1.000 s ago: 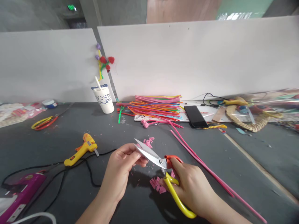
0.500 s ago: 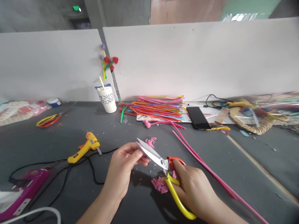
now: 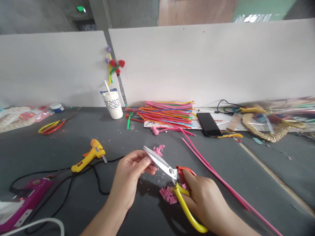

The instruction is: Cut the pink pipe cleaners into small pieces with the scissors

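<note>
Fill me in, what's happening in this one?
A person's right hand grips metal-bladed scissors with one red and one yellow handle. The left hand has its thumb and fingers together beside the blades; whether it holds anything is unclear. Short pink fuzzy cut pieces lie in two clusters on the dark grey table, and a yellow plastic glue gun lies off to the left.
</note>
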Action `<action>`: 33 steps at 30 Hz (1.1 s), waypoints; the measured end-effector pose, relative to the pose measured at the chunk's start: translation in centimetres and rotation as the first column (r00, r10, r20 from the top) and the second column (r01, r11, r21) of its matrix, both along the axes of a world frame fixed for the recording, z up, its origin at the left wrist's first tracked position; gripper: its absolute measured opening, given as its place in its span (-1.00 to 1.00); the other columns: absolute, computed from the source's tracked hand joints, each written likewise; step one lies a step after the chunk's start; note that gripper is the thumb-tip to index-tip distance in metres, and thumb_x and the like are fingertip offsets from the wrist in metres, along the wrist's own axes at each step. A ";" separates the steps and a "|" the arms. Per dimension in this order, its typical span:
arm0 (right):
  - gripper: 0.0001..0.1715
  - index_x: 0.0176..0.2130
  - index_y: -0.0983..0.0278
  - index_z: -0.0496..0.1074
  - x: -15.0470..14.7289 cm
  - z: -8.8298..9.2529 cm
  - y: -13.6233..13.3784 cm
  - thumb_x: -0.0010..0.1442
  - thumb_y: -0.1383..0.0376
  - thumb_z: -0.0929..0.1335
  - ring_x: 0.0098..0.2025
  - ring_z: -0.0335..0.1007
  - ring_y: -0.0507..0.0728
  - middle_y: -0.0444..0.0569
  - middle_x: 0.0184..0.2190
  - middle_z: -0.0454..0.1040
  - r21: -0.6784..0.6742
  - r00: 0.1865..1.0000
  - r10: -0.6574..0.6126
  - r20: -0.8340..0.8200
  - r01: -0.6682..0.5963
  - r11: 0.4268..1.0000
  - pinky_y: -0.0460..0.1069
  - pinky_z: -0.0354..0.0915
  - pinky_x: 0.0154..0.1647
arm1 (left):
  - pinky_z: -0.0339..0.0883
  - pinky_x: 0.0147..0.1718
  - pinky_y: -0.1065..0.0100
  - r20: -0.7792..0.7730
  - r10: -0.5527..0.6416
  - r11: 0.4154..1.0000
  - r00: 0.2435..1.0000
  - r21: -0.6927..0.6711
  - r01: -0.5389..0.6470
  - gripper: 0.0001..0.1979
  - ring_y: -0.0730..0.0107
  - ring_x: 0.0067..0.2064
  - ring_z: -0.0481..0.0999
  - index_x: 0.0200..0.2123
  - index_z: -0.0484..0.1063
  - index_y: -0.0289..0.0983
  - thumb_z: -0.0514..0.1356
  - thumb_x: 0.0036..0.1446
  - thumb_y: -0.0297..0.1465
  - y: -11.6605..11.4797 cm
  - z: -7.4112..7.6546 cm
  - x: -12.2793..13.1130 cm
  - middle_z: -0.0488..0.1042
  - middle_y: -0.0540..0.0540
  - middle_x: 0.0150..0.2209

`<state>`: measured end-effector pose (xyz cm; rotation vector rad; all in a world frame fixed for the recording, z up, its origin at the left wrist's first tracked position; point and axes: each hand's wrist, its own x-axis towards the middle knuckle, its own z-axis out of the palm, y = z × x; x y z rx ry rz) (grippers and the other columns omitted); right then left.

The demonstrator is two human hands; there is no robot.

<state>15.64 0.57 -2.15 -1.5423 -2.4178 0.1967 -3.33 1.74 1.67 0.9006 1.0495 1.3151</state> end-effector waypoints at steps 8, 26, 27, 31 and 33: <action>-0.61 -0.57 0.19 0.00 0.0 0.7 0.5 0.07 0.04 0.22 -0.69 0.00 -0.01 -0.23 -0.73 0.13 -0.154 0.979 -0.090 -0.181 0.063 0.986 -0.09 -0.15 -0.64 | 0.31 -0.53 0.48 -0.021 0.060 0.998 0.998 -0.033 -0.061 -0.91 0.49 -0.54 0.43 -0.49 0.42 -0.35 0.23 -0.08 -0.42 0.0 0.6 0.2 0.45 -0.02 -0.57; -0.90 -0.52 0.26 0.22 -0.6 2.9 0.8 -0.03 0.30 0.27 -0.75 0.06 -0.10 -0.28 -0.75 0.20 -0.632 0.540 -0.440 -0.717 -0.240 0.737 -0.20 0.01 -0.76 | 0.24 -0.50 0.45 -0.236 -0.441 0.894 0.866 -0.200 0.401 -0.90 0.50 -0.55 0.36 -0.54 0.34 -0.30 0.15 -0.01 -0.45 -1.4 -1.1 3.2 0.36 0.05 -0.62; -0.92 -0.53 0.26 0.22 -0.5 3.0 0.8 -0.03 0.33 0.26 -0.74 0.06 -0.10 -0.28 -0.75 0.20 -0.630 0.545 -0.434 -0.717 -0.241 0.738 -0.20 0.01 -0.76 | 0.24 -0.49 0.45 -0.248 -0.438 0.896 0.864 -0.198 0.397 -0.90 0.50 -0.54 0.36 -0.54 0.34 -0.30 0.15 -0.01 -0.44 -1.4 -1.1 3.1 0.35 0.05 -0.62; -0.92 -0.54 0.27 0.21 -0.5 3.2 0.9 -0.04 0.39 0.25 -0.73 0.07 -0.10 -0.29 -0.75 0.18 -0.617 0.549 -0.412 -0.727 -0.259 0.744 -0.21 0.03 -0.76 | 0.23 -0.47 0.43 -0.260 -0.443 0.895 0.858 -0.172 0.411 -0.89 0.48 -0.52 0.35 -0.52 0.36 -0.31 0.15 0.01 -0.41 -1.3 -1.0 2.8 0.36 0.02 -0.60; -0.91 -0.54 0.27 0.20 -0.6 3.1 0.8 -0.04 0.39 0.24 -0.73 0.10 -0.10 -0.29 -0.74 0.20 -0.613 0.534 -0.407 -0.741 -0.290 0.735 -0.21 0.05 -0.75 | 0.25 -0.45 0.40 -0.184 -0.473 0.878 0.862 -0.181 0.443 -0.82 0.45 -0.50 0.37 -0.52 0.37 -0.34 0.12 0.05 -0.36 -1.3 -1.0 2.9 0.39 -0.03 -0.57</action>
